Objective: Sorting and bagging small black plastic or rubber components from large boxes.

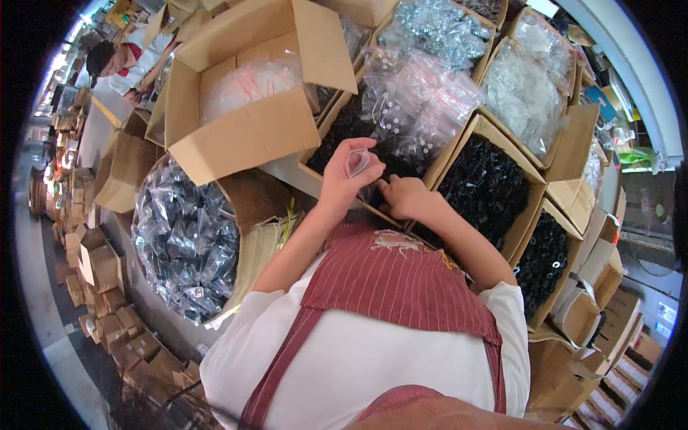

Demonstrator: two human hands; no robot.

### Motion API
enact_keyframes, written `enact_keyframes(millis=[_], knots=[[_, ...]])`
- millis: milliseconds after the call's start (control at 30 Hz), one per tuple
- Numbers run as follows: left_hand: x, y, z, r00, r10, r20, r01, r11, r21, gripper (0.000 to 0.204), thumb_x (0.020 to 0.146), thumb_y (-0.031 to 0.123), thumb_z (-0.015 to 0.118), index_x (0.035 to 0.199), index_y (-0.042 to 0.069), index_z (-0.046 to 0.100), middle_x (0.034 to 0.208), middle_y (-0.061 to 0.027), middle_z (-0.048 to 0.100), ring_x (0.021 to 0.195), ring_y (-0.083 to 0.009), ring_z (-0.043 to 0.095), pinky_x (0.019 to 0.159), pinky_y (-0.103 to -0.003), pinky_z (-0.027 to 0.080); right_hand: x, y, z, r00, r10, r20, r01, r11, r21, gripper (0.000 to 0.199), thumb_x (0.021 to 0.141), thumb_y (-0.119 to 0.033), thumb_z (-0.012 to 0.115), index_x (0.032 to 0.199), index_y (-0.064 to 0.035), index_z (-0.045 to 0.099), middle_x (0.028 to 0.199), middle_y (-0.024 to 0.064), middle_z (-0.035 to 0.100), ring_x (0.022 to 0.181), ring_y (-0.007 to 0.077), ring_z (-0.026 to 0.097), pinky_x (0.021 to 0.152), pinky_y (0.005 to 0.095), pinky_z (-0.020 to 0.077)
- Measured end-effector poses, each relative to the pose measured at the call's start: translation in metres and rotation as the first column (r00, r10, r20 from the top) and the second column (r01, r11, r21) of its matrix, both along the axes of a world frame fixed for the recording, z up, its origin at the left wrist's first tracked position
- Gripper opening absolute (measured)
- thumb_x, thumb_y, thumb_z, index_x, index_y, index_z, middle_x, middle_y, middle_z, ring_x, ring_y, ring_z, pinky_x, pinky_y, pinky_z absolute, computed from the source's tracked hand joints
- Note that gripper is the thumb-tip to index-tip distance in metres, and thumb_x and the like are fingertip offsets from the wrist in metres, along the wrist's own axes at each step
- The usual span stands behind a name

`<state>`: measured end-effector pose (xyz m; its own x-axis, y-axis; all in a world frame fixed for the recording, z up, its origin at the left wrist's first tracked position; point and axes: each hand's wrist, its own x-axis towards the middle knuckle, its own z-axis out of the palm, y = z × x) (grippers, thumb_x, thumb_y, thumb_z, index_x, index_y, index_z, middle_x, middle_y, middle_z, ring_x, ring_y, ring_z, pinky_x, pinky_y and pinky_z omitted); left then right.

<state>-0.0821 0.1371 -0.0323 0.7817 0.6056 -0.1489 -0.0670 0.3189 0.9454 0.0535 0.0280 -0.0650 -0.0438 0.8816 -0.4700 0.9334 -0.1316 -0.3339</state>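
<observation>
My left hand [340, 180] is closed round a small clear plastic bag [357, 162], held up between thumb and fingers above the near edge of a cardboard box. Just right of it and lower, my right hand [405, 198] reaches down into the same box with its fingers curled. What those fingertips hold, if anything, is hidden. Small black parts [342, 133] fill this box, and a heap of clear zip bags with red strips [430, 100] lies over them on the far side, with small white round pieces among the bags.
An open carton [247, 140] of clear bags stands at the left, beyond a pile of bagged dark parts [188, 240]. To the right are boxes of black plastic pieces [484, 183] and clear bagged parts [523, 93]. Another person [132, 61] works at the far left.
</observation>
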Motion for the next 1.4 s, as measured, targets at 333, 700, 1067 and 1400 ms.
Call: enact_keyframes(millis=[333,700,1067,1400], knots=[[0.012,-0.001,0.003,0.996,0.08,0.041,-0.078,0.996,-0.034,0.03,0.089,0.007,0.07,0.117,0.002,0.059,0.096,-0.0034,0.063,0.094,-0.018,0.065,0.089,-0.032,0.048,-0.004,-0.003,-0.01,0.999,0.023,-0.036,-0.022,0.999,0.039,0.036,0.091,-0.021,0.053,0.119,0.0008,0.061,0.111,0.0207,0.065,0.103,0.0393,0.062,0.087,0.0455,0.0525],[0.017,0.001,0.004,0.998,0.038,0.052,-0.037,0.999,-0.003,0.026,0.09,0.005,0.068,0.114,0.001,0.06,0.096,-0.0049,0.064,0.095,-0.019,0.065,0.088,-0.031,0.049,0.008,0.008,-0.005,0.937,-0.132,-0.324,0.112,0.99,-0.08,0.028,0.081,-0.024,0.062,0.093,0.0006,0.07,0.095,0.0229,0.071,0.093,0.0399,0.069,0.081,0.049,0.0538],[0.015,0.014,0.011,0.974,0.201,0.105,-0.198,0.98,-0.036,0.032,0.092,0.004,0.067,0.121,-0.004,0.056,0.101,-0.0073,0.064,0.097,-0.0186,0.064,0.094,-0.033,0.051,0.052,-0.041,0.042,-0.354,-0.373,-0.857,0.539,0.668,-0.514,0.042,0.105,-0.038,0.048,0.118,0.0001,0.062,0.102,0.0071,0.066,0.072,0.0135,0.062,0.059,0.0243,0.0493],[0.018,0.001,0.013,0.975,0.195,0.109,-0.191,0.981,-0.045,0.036,0.092,0.005,0.067,0.125,-0.004,0.055,0.103,-0.0088,0.065,0.099,-0.02,0.065,0.093,-0.033,0.051,0.032,-0.046,0.033,-0.585,-0.223,-0.78,0.476,0.684,-0.553,0.051,0.104,-0.035,0.049,0.143,-0.0014,0.046,0.143,0.0167,0.05,0.123,0.0299,0.057,0.103,0.0404,0.0503]])
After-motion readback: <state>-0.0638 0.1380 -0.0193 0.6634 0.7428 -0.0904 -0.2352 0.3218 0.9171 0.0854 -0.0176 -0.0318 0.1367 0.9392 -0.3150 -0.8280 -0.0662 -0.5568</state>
